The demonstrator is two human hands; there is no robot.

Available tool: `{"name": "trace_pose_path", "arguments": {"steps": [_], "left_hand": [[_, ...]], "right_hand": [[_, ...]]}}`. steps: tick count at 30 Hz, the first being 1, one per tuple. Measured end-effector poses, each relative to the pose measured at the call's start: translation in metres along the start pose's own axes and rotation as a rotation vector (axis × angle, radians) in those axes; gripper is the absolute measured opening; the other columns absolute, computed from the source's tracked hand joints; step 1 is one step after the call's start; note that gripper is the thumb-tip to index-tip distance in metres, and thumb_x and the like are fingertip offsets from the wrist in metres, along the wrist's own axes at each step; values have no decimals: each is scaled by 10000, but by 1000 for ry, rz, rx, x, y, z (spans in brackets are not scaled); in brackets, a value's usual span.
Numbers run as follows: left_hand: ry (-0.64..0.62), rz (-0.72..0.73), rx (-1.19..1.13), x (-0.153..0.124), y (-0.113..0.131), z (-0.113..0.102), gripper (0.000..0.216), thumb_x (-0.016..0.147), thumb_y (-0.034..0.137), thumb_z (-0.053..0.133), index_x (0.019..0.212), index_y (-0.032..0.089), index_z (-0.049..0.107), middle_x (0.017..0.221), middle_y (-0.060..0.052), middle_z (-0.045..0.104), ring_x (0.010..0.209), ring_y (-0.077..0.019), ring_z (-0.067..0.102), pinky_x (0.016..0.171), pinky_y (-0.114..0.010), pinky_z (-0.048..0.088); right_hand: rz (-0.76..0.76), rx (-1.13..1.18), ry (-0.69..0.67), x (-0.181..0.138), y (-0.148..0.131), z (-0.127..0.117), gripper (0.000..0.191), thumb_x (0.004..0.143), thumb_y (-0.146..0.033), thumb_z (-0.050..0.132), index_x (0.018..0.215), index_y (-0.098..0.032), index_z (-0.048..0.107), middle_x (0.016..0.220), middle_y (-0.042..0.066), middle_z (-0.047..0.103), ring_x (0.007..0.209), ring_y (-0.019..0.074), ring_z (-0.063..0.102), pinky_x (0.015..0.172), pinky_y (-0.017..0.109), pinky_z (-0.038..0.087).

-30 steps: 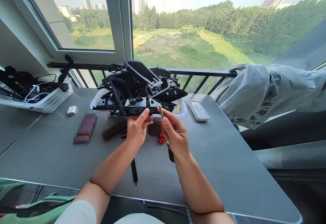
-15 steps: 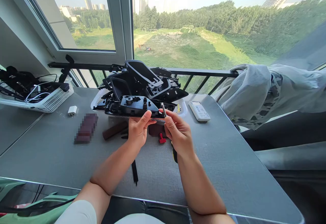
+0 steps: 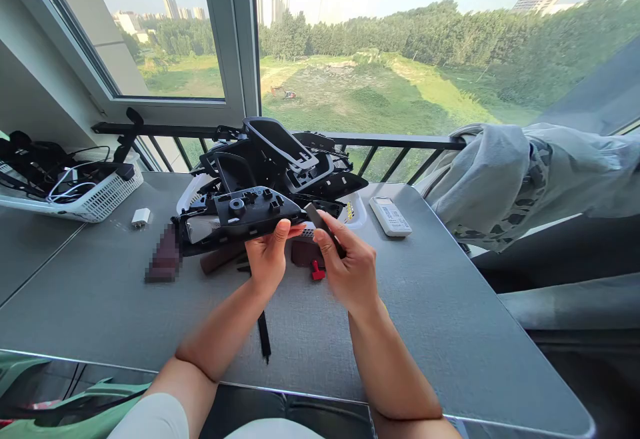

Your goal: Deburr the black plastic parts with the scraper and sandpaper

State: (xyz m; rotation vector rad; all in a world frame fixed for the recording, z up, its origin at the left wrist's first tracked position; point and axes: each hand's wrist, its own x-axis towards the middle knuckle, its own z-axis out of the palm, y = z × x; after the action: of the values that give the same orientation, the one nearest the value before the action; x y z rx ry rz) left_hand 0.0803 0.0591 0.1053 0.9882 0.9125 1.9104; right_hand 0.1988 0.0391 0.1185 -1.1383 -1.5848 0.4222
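Note:
My left hand [image 3: 267,260] is closed round the right-hand part of a black moulded plastic panel [image 3: 257,211], with the thumb on the near side. The panel is held above the table, with a round boss and small clips on its upper face. My right hand [image 3: 353,271] pinches a flat dark-grey bar [image 3: 319,220] between thumb and fingers. Its far end is close to the panel's narrow right tip; whether they touch I cannot tell. Behind the panel, a white basket [image 3: 361,211] is heaped with black plastic parts [image 3: 280,149].
On the grey table [image 3: 425,319] lie a red T-shaped piece [image 3: 317,271], a thin black strip [image 3: 264,339], a brown roll [image 3: 217,260], a white adapter [image 3: 141,217] and a white calculator-like device [image 3: 391,217]. A cable basket [image 3: 107,199] stands left; grey cloth [image 3: 493,172] hangs right.
The panel has tilted and swung so its left end is lower and nearer, showing more of its upper face. The bar has turned in my right hand and shows its broad side.

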Motion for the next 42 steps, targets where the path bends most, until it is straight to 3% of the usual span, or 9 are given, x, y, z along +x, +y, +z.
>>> {"name": "trace_pose_path", "arguments": {"steps": [3, 7, 12, 18, 24, 28, 31, 39, 42], "left_hand": [[12, 67, 45, -1, 0, -1, 395, 744, 569, 718, 731, 174, 707, 672, -35, 741, 635, -207, 737, 585, -304, 622], [5, 100, 41, -1, 0, -1, 348, 793, 529, 692, 742, 184, 704, 695, -24, 746, 612, -189, 730, 599, -308, 630], [12, 130, 33, -1, -1, -1, 317, 783, 510, 712, 755, 195, 703, 721, -14, 745, 660, -187, 735, 611, -300, 633], [11, 67, 48, 1, -2, -2, 362, 765, 548, 711, 763, 186, 700, 716, -22, 742, 648, -201, 735, 635, -335, 641], [14, 11, 1, 3, 1, -3, 354, 741, 537, 737, 745, 186, 697, 677, -8, 729, 610, -197, 731, 594, -307, 632], [4, -117, -31, 7, 5, -3, 398, 691, 567, 763, 688, 176, 685, 577, -7, 682, 573, -208, 719, 548, -306, 616], [-34, -207, -65, 12, 8, -2, 455, 605, 603, 800, 642, 170, 667, 542, 1, 660, 505, -179, 681, 476, -269, 581], [-72, -251, -180, 14, 17, 2, 334, 562, 363, 888, 651, 161, 637, 582, 32, 634, 484, -87, 594, 442, -186, 492], [-80, -281, -208, 14, 17, 2, 351, 575, 375, 878, 695, 167, 622, 597, 40, 617, 477, -76, 562, 432, -184, 460]], "right_hand": [[-49, -65, -67, -3, -5, 0, 316, 936, -283, 561, 1207, -203, 703, 1061, 73, 773, 868, 196, 736, 750, 271, 572], [-43, -137, -30, -4, -6, -1, 317, 940, -276, 557, 1214, -206, 700, 1106, 78, 764, 948, 213, 737, 790, 278, 575], [-65, -131, -72, -5, -8, -2, 310, 942, -282, 550, 1206, -229, 704, 1037, 57, 779, 849, 195, 745, 734, 269, 581], [-44, -121, -15, -4, -7, -3, 304, 929, -270, 564, 1189, -217, 714, 1046, 64, 779, 884, 204, 743, 754, 273, 578], [33, -55, -42, -1, -3, -2, 323, 907, -301, 579, 1178, -204, 725, 963, 69, 783, 754, 185, 713, 726, 295, 563], [200, 200, -44, 5, 3, -4, 375, 872, -399, 603, 1146, -177, 730, 629, 2, 691, 485, 123, 559, 475, 246, 468], [290, 448, -104, 7, 5, -4, 441, 841, -490, 624, 1129, -173, 730, 672, 13, 695, 392, 72, 414, 339, 208, 295], [277, 629, -182, 2, 0, 3, 402, 834, -485, 656, 1130, -230, 747, 773, 28, 732, 398, 45, 287, 357, 214, 233], [270, 598, -214, 2, -2, 4, 409, 839, -472, 648, 1147, -221, 745, 828, 42, 738, 427, 57, 359, 367, 214, 268]]}}
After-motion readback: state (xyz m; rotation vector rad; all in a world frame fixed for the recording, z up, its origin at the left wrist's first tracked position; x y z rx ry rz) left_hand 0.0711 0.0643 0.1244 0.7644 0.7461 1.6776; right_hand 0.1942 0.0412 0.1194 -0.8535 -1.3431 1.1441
